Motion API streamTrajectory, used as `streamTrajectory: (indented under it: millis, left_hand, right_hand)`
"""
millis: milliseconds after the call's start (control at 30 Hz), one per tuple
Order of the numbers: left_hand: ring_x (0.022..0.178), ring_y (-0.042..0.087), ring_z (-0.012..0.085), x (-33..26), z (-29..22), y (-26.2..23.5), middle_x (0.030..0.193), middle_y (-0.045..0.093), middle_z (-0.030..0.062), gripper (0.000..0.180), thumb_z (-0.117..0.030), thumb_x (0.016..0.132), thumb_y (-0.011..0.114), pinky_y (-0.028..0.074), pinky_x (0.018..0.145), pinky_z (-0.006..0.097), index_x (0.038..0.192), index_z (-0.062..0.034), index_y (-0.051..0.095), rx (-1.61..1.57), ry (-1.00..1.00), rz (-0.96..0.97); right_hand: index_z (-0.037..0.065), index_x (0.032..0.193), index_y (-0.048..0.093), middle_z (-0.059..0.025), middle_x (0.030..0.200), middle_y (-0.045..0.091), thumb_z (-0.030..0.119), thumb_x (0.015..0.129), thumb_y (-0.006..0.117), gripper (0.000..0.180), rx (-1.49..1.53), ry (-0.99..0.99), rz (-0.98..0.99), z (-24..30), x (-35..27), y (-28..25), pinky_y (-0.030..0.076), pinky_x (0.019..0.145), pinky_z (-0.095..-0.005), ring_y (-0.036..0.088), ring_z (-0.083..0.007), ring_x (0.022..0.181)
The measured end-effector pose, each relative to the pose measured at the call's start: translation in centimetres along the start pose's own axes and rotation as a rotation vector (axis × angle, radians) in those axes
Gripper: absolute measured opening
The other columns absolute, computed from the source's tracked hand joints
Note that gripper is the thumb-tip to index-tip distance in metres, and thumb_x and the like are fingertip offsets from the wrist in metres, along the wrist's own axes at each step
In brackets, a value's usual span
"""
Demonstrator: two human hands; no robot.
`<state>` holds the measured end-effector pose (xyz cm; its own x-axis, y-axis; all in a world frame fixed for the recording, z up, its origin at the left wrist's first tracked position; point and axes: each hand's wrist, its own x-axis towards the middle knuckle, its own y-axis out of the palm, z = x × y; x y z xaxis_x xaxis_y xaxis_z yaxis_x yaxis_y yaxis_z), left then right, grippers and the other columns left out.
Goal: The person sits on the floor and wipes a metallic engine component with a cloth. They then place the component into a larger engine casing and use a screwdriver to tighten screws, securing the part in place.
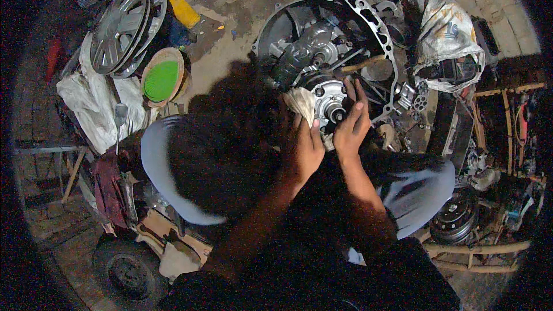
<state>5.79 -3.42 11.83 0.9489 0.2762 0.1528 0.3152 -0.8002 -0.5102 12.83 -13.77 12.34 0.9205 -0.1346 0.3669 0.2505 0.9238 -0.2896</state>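
Cloth point(300, 103) pinched in left hand point(307, 148), against left side of round metal part point(326, 89). Right hand point(352, 129) along the part's right side, fingers extended; whether it grips, cannot tell. Part lies between both hands, ahead of the wrists; long axis slants, shaft stub point(338, 116) toward the person and rightward, so nearer the right hand. Beyond: large open housing point(385, 33), near edge hard to make out. Farther right: white sack point(436, 29).

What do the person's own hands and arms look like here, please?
The left hand and right hand are ungloved, with no ring or watch discernible. Both forearms are bare, and dark sleeves cover the arms near the lower edge.
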Motion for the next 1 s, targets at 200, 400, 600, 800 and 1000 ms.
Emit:
streamTrajectory:
  millis: [200, 400, 600, 800, 1000]
  left_hand:
    - [0.115, 0.056, 0.0503, 0.2, -0.5, -0.2, 0.124, 0.058, 0.0318, 0.032, -0.009, 0.098, 0.051, 0.046, 0.098, 0.051, 0.124, 0.0094, 0.057, 0.111, 0.178, -0.109]
    - [0.129, 0.044, 0.0544, -2.2, -0.4, -0.6, 0.139, 0.049, 0.0318, 0.034, -0.008, 0.096, 0.052, 0.036, 0.110, 0.055, 0.126, 0.0082, 0.058, 0.281, 0.230, -0.023]
    - [0.126, 0.046, 0.0547, -1.5, 0.9, 0.8, 0.136, 0.050, 0.0339, 0.037, -0.013, 0.097, 0.054, 0.037, 0.109, 0.056, 0.125, 0.0094, 0.058, 0.044, 0.109, 0.016]
    - [0.134, 0.033, 0.0552, -2.9, 0.9, 0.8, 0.142, 0.043, 0.0340, 0.042, -0.014, 0.097, 0.054, 0.025, 0.112, 0.061, 0.131, 0.0099, 0.053, 0.207, 0.155, 0.032]
    - [0.146, 0.013, 0.0587, -2.1, 2.5, 1.9, 0.155, 0.029, 0.0343, 0.053, -0.017, 0.096, 0.055, 0.007, 0.118, 0.068, 0.141, 0.0095, 0.046, 0.060, -0.017, 0.152]
  right_hand:
    - [-0.006, 0.144, 0.044, -0.0190, 0.128, 0.068, 0.035, 0.111, 0.029, 0.054, 0.035, -0.037, -0.044, 0.2, -0.2, 0.3, 0.042, 0.107, -0.0405, 0.061, -0.0322, 0.122]
    - [-0.008, 0.144, 0.042, -0.0217, 0.131, 0.065, 0.034, 0.112, 0.029, 0.055, 0.093, -0.038, -0.037, 0.7, -0.2, 0.3, 0.043, 0.106, -0.0380, 0.061, -0.0287, 0.122]
    - [-0.005, 0.145, 0.043, -0.0200, 0.129, 0.067, 0.039, 0.111, 0.030, 0.057, 0.138, -0.015, -0.061, 0.1, 0.0, 0.3, 0.043, 0.106, -0.0384, 0.062, -0.0278, 0.121]
    - [-0.004, 0.145, 0.043, -0.0193, 0.129, 0.068, 0.041, 0.110, 0.030, 0.058, 0.055, -0.028, -0.054, 0.8, -0.1, 0.1, 0.046, 0.103, -0.0384, 0.063, -0.0293, 0.119]
    - [-0.006, 0.144, 0.044, -0.0171, 0.130, 0.067, 0.046, 0.110, 0.023, 0.065, 0.066, -0.007, -0.044, 1.2, -0.1, 0.2, 0.037, 0.111, -0.0387, 0.060, -0.0270, 0.122]
